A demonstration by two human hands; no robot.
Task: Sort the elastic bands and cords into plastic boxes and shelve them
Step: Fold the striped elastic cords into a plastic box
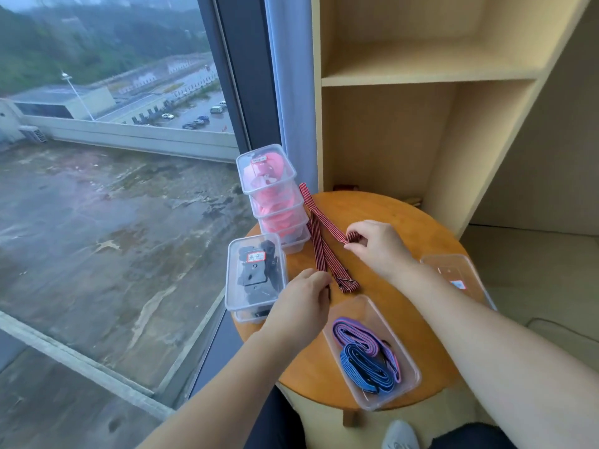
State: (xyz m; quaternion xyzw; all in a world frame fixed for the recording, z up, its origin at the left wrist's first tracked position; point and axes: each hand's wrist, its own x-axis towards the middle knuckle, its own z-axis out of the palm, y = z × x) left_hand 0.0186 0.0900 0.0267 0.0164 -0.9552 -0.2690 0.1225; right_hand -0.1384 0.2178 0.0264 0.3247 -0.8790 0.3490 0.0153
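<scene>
A red-and-black striped elastic band point(319, 236) lies stretched in folds across the round wooden table point(402, 218). My right hand point(377, 244) pinches its rolled end near the table's middle. My left hand point(304, 299) pinches the band's near end beside the black-band box. An open plastic box point(372, 351) at the front holds a purple coiled band point(356, 337) and a blue coiled band point(366, 367).
A lidded box of black bands point(254, 273) sits at the table's left edge. Behind it stands a stack of lidded boxes with pink bands point(275, 196). A clear lid point(457, 277) lies at the right. Wooden shelves point(421, 72) rise behind the table; a window is to the left.
</scene>
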